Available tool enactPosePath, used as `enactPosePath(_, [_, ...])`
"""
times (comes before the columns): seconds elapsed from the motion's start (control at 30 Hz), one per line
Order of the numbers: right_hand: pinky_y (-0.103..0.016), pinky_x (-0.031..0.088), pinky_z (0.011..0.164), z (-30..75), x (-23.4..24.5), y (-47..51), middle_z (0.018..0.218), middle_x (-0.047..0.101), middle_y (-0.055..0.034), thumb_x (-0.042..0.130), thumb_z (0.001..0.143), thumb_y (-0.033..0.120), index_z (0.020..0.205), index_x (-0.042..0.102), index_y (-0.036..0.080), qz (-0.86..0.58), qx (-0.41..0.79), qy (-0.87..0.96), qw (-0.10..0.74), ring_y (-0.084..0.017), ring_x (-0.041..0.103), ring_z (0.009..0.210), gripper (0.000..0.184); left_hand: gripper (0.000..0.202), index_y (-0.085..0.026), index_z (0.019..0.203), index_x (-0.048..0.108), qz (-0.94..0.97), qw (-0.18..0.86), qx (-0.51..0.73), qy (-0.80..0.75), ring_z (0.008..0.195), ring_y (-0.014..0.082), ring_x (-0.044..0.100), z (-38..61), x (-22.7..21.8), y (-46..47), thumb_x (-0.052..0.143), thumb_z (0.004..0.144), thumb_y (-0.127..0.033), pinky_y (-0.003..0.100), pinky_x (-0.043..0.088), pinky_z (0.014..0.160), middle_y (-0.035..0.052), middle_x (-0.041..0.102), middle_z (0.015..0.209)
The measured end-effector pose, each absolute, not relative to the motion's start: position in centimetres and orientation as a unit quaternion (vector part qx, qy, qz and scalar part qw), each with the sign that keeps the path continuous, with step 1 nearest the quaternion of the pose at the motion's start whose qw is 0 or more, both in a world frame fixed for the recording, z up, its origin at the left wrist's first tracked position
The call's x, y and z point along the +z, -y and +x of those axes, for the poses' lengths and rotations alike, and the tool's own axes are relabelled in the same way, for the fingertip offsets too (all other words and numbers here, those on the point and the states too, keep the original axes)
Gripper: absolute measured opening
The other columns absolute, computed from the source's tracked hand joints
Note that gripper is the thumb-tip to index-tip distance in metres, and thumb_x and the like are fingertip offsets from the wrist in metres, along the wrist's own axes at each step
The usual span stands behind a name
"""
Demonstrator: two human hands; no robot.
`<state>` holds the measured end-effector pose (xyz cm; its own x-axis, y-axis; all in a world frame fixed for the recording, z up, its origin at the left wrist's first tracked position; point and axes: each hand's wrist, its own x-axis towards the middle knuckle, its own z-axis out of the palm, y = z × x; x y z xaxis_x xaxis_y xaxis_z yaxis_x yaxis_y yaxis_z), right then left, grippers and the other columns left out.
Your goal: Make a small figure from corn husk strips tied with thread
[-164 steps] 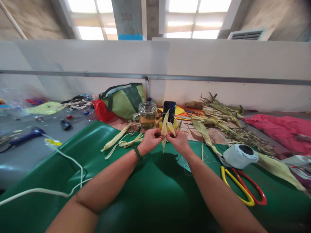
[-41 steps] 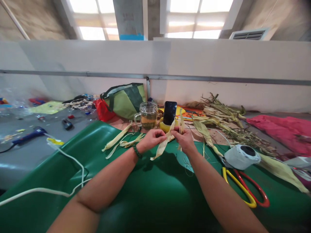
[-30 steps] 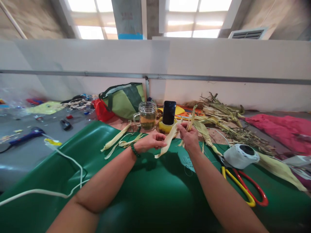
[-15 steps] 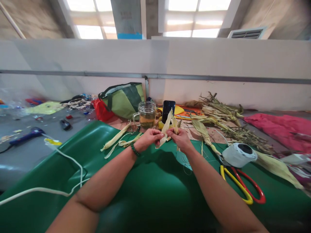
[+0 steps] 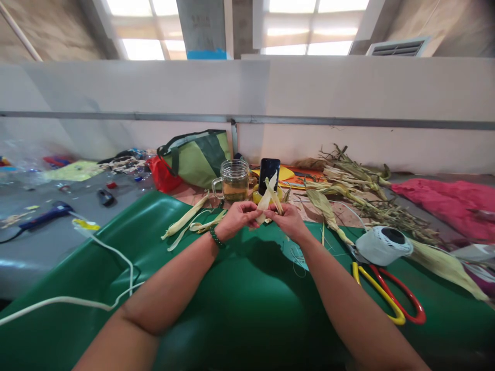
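Observation:
Pale strips of corn husk (image 5: 266, 198) stand up between my two hands, over the far part of the green mat (image 5: 232, 299). My left hand (image 5: 242, 217), with a green bead bracelet at the wrist, pinches the husk from the left. From the right, my right hand (image 5: 286, 220) closes its thumb and fingers on the husk's folded strip. The fingertips nearly meet, and the husk's lower end is partly hidden by them. Loose husk strips (image 5: 185, 219) lie left of my hands. Thin thread (image 5: 298, 260) lies near my right wrist.
Red-and-yellow scissors (image 5: 381, 293) lie right of my right arm, beside a white roll (image 5: 383, 246). A glass mug (image 5: 235, 181) of liquid and an upright phone (image 5: 269, 170) stand behind my hands. Dried husks (image 5: 351, 180) are heaped back right. A white cord (image 5: 77, 302) crosses the left.
The husk strips have shifted and now cross more closely above my fingers. My hands have drawn slightly closer together, both still pinching.

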<state>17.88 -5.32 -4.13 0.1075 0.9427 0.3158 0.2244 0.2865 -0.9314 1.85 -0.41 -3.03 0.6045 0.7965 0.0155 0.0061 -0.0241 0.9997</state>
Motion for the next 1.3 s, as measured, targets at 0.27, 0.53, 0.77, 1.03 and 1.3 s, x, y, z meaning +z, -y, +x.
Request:
enactPosePath(0.27, [-0.024, 0.032, 0.049, 18.0, -4.5, 5.1, 0.051, 0.046, 0.0021, 0.069, 0.060, 0.049, 0.053, 0.057, 0.018, -0.505, 0.320, 0.586, 0.547, -0.011, 0.039, 0.052, 0.035, 0.046, -0.011, 0.075, 0.057, 0.647, 0.628, 0.313, -0.300, 0.055, 0.0123, 0.064, 1.8, -3.1, 0.5, 0.079, 0.059, -0.049, 0.020, 0.048, 0.053, 0.0008, 0.064, 0.062])
enactPosePath(0.53, [-0.023, 0.028, 0.048, 17.8, -4.5, 5.3, 0.050, 0.039, 0.0034, 0.064, 0.065, 0.045, 0.052, 0.051, 0.018, -0.508, 0.304, 0.605, 0.531, -0.010, 0.034, 0.051, 0.032, 0.029, -0.011, 0.069, 0.056, 0.652, 0.617, 0.314, -0.309, 0.053, 0.0119, 0.064, 1.8, -3.3, 0.3, 0.076, 0.067, -0.033, 0.020, 0.048, 0.053, 0.0002, 0.063, 0.060])
enactPosePath(0.77, [-0.024, 0.027, 0.049, 17.8, -4.7, 5.2, 0.052, 0.039, 0.0035, 0.063, 0.066, 0.045, 0.054, 0.049, 0.018, -0.507, 0.308, 0.604, 0.532, -0.010, 0.033, 0.051, 0.033, 0.021, -0.011, 0.069, 0.056, 0.665, 0.602, 0.304, -0.322, 0.055, 0.0138, 0.065, 1.7, -3.0, 0.5, 0.072, 0.071, -0.025, 0.019, 0.046, 0.052, -0.0002, 0.061, 0.057])
enactPosePath(1.03, [-0.025, 0.026, 0.052, 17.9, -4.7, 5.2, 0.054, 0.034, 0.0040, 0.059, 0.070, 0.048, 0.056, 0.046, 0.019, -0.488, 0.312, 0.633, 0.514, -0.010, 0.031, 0.053, 0.035, 0.024, -0.012, 0.067, 0.054, 0.654, 0.619, 0.305, -0.310, 0.051, 0.0127, 0.063, 1.7, -3.1, 0.5, 0.073, 0.069, -0.025, 0.020, 0.048, 0.051, -0.0004, 0.061, 0.055])
enactPosePath(1.3, [-0.025, 0.028, 0.053, 18.0, -5.2, 5.0, 0.055, 0.037, 0.0035, 0.054, 0.074, 0.045, 0.058, 0.045, 0.018, -0.505, 0.243, 0.659, 0.502, -0.010, 0.033, 0.055, 0.032, 0.023, -0.011, 0.064, 0.054, 0.651, 0.616, 0.323, -0.303, 0.050, 0.0130, 0.064, 1.8, -3.3, 0.4, 0.074, 0.065, -0.024, 0.019, 0.049, 0.050, -0.0008, 0.062, 0.055])
